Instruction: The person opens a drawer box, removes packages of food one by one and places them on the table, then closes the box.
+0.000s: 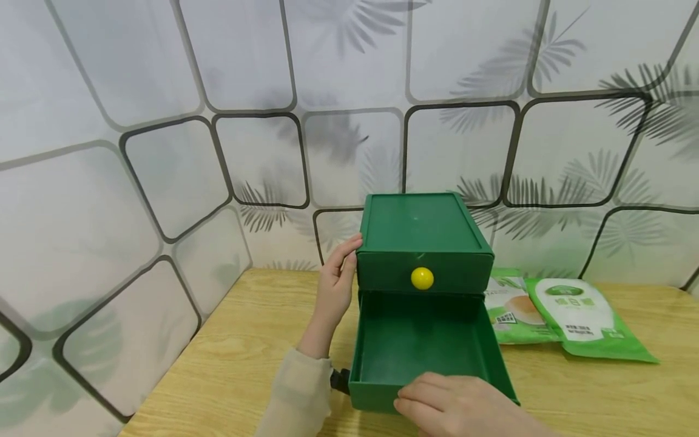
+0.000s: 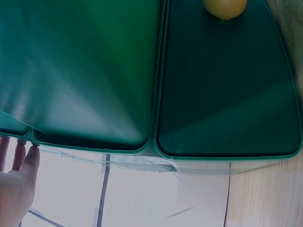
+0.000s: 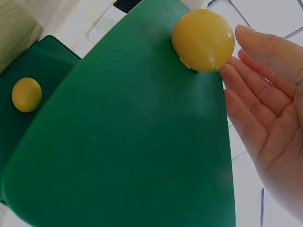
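A green drawer cabinet (image 1: 415, 221) stands on the wooden table with a yellow knob (image 1: 422, 278) on its shut top drawer. Below that, a green drawer (image 1: 420, 340) is pulled well out, and nothing lies on its visible floor. My left hand (image 1: 335, 285) rests its fingers against the cabinet's upper left side. At the pulled-out drawer's front is my right hand (image 1: 453, 403). In the right wrist view, its nearly straight fingers (image 3: 251, 94) and thumb are beside that drawer's yellow knob (image 3: 203, 40). A lower drawer front (image 2: 227, 90) with its own knob shows in the left wrist view.
Two green-and-white food packets (image 1: 581, 315) lie to the right of the cabinet on the wooden table (image 1: 235, 346). A patterned wall covering (image 1: 355, 158) rises close behind and along the left. A small black object (image 1: 340, 380) shows by the left wrist.
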A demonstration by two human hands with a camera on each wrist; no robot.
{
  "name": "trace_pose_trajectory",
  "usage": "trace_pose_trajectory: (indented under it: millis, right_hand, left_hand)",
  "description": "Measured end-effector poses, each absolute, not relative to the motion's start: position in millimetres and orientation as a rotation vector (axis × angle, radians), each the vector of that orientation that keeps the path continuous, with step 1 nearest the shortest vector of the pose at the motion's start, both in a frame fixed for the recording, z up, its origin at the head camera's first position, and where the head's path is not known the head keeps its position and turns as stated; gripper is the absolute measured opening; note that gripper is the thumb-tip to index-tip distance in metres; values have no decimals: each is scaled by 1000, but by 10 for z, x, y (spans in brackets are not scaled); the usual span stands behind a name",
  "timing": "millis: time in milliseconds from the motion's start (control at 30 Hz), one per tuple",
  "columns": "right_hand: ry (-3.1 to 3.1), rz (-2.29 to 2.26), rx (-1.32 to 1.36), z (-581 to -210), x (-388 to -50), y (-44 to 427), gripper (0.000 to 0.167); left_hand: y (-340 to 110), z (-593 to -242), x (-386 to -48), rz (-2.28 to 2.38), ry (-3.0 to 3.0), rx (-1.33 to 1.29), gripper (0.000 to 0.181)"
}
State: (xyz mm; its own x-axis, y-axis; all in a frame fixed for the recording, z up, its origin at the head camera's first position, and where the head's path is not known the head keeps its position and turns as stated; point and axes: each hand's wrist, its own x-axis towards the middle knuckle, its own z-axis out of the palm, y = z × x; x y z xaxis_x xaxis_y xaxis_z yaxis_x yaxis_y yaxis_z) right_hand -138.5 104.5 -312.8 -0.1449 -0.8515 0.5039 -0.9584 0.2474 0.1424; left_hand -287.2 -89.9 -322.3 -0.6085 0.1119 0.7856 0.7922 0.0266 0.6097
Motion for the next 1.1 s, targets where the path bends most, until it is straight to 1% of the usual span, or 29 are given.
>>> trace_pose_trajectory:
  millis: [333,633,1000,1100]
  right_hand:
    - [-2093,219,1599,-3113,-1376,1035,30]
    - [-2157,149,1522,-3097,-1365,1026,34]
    - [-2221,58,1520,-3082,-1379,1033,40]
    - [-2203,43,1513,-3091,-1394,1036,40]
  left_hand:
    - [-892,-3186,-2836,-1636,-1768,-913,29]
    - [-896,-3208,-2868,-1623,-1778,-910,29]
    - [-895,-3201,-2858,-1629,-1787,-905,29]
    - [-895,-3199,-2854,-1627,-1790,-907,29]
